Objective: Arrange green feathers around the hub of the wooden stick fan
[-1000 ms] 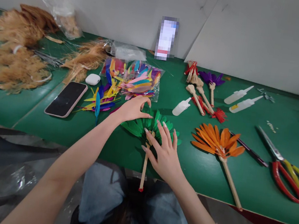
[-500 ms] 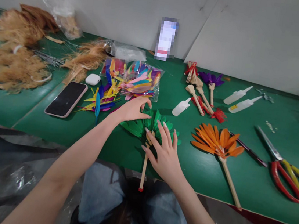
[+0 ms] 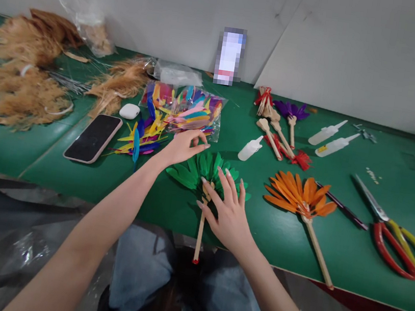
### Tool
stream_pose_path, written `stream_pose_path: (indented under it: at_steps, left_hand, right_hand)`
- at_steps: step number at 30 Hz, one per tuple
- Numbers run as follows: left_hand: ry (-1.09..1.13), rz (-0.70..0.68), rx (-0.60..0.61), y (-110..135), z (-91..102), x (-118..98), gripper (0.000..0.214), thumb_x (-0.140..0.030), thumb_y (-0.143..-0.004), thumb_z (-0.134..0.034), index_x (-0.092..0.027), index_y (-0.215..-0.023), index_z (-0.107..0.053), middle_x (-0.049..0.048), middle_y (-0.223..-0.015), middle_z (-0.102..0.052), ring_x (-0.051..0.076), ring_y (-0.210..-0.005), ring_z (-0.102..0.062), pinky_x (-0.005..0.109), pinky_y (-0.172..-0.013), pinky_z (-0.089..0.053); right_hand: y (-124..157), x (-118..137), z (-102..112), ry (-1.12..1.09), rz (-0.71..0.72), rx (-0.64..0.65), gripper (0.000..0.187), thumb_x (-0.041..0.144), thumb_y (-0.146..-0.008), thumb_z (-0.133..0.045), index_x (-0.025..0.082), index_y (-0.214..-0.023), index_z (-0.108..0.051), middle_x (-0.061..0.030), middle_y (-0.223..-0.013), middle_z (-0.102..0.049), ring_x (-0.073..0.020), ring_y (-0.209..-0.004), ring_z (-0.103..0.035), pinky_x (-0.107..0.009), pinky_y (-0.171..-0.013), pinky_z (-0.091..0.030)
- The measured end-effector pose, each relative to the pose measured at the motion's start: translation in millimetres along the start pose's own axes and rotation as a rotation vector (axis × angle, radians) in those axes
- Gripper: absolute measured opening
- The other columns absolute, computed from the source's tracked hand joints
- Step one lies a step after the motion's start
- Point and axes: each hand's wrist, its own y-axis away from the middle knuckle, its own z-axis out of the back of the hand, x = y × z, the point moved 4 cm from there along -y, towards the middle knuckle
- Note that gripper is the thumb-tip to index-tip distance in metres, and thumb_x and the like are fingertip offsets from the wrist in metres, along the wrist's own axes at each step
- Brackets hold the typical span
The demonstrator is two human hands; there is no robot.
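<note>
A fan of green feathers (image 3: 188,174) on a wooden stick (image 3: 200,231) lies at the near edge of the green table (image 3: 348,252). The stick's end juts over the edge above my lap. My right hand (image 3: 228,215) rests on the fan where feathers meet stick, with its fingers spread flat and holding nothing. My left hand (image 3: 180,147) hovers at the fan's upper left, beside a clear bag of coloured feathers (image 3: 195,110). Its thumb and fingertips are drawn together in a pinch; what they pinch, if anything, is too small to make out.
An orange feather fan (image 3: 298,191) lies to the right, with red and yellow scissors (image 3: 402,239) beyond it. A small glue bottle (image 3: 250,149), more sticks and bottles sit behind. On the left are a phone (image 3: 93,137), a white earbud case (image 3: 129,110), loose coloured feathers and piles of brown feathers (image 3: 21,78).
My left hand has lifted slightly off the green feathers toward the bag, and its fingers have closed from lying flat into a pinch. My right hand has stayed in place.
</note>
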Motion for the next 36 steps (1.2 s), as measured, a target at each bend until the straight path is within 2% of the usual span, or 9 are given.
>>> stream_pose_path:
  at_steps: [8, 16, 23, 27, 31, 33, 36]
  left_hand:
    - [0.087, 0.008, -0.121, -1.4, 0.0, 10.4, 0.019, -0.039, -0.083, -0.054, -0.020, -0.083, -0.055, -0.0064, -0.052, -0.038, 0.010, -0.049, -0.036, 0.024, -0.052, -0.030]
    - [0.092, 0.015, -0.144, -0.8, 0.1, 11.6, 0.020, -0.039, -0.083, -0.054, -0.019, -0.082, -0.056, -0.0053, -0.055, -0.046, 0.010, -0.051, -0.041, 0.023, -0.053, -0.034]
    - [0.088, 0.044, -0.171, -0.6, 2.6, 9.7, 0.021, -0.039, -0.082, -0.055, -0.018, -0.082, -0.056, -0.0039, -0.058, -0.052, 0.010, -0.053, -0.046, 0.023, -0.056, -0.037]
    - [0.087, 0.035, -0.166, -0.3, 2.4, 8.3, 0.020, -0.038, -0.082, -0.055, -0.019, -0.081, -0.056, -0.0045, -0.056, -0.049, 0.011, -0.052, -0.045, 0.023, -0.055, -0.036]
    - [0.083, 0.041, -0.169, 0.4, 3.1, 5.7, 0.017, -0.036, -0.082, -0.055, -0.019, -0.079, -0.056, -0.0047, -0.056, -0.049, 0.010, -0.052, -0.045, 0.024, -0.056, -0.035]
    - [0.080, 0.043, -0.165, 0.5, 3.2, 5.0, 0.017, -0.036, -0.082, -0.055, -0.019, -0.078, -0.056, -0.0051, -0.054, -0.047, 0.010, -0.051, -0.043, 0.024, -0.056, -0.035]
    - [0.075, 0.043, -0.159, 0.7, 3.2, 4.9, 0.017, -0.035, -0.082, -0.054, -0.019, -0.078, -0.057, -0.0057, -0.053, -0.045, 0.010, -0.050, -0.041, 0.023, -0.055, -0.033]
  right_hand:
    - [0.5, 0.9, 1.5, 0.010, 0.009, -0.022, 0.047, 0.040, -0.092, -0.044, 0.025, -0.137, -0.042, -0.0111, -0.152, -0.023, -0.0291, -0.140, -0.017, -0.057, -0.110, -0.016]
    - [1.2, 0.0, 0.8, 0.000, 0.015, -0.042, 0.049, 0.041, -0.092, -0.044, 0.025, -0.137, -0.041, -0.0113, -0.152, -0.023, -0.0281, -0.141, -0.016, -0.056, -0.110, -0.016]
    - [1.2, -3.0, 2.4, -0.091, 0.003, -0.091, 0.049, 0.040, -0.090, -0.048, 0.022, -0.136, -0.042, -0.0128, -0.148, -0.029, -0.0270, -0.139, -0.022, -0.055, -0.110, -0.021]
    - [2.7, -8.8, 6.1, -0.249, -0.030, -0.220, 0.037, 0.035, -0.090, -0.051, 0.022, -0.124, -0.052, -0.0134, -0.140, -0.041, -0.0260, -0.133, -0.035, -0.051, -0.106, -0.032]
    - [7.0, -16.3, 11.3, -0.405, -0.087, -0.402, 0.018, 0.026, -0.089, -0.053, 0.022, -0.102, -0.063, -0.0099, -0.114, -0.060, -0.0225, -0.115, -0.053, -0.043, -0.096, -0.045]
    - [7.2, -16.9, 12.3, -0.380, -0.086, -0.422, 0.015, 0.025, -0.089, -0.052, 0.023, -0.095, -0.066, -0.0087, -0.109, -0.062, -0.0226, -0.112, -0.055, -0.043, -0.095, -0.046]
    - [2.9, -13.3, 13.5, -0.258, -0.037, -0.386, 0.017, 0.024, -0.089, -0.051, 0.023, -0.096, -0.067, -0.0090, -0.116, -0.060, -0.0239, -0.114, -0.053, -0.047, -0.097, -0.043]
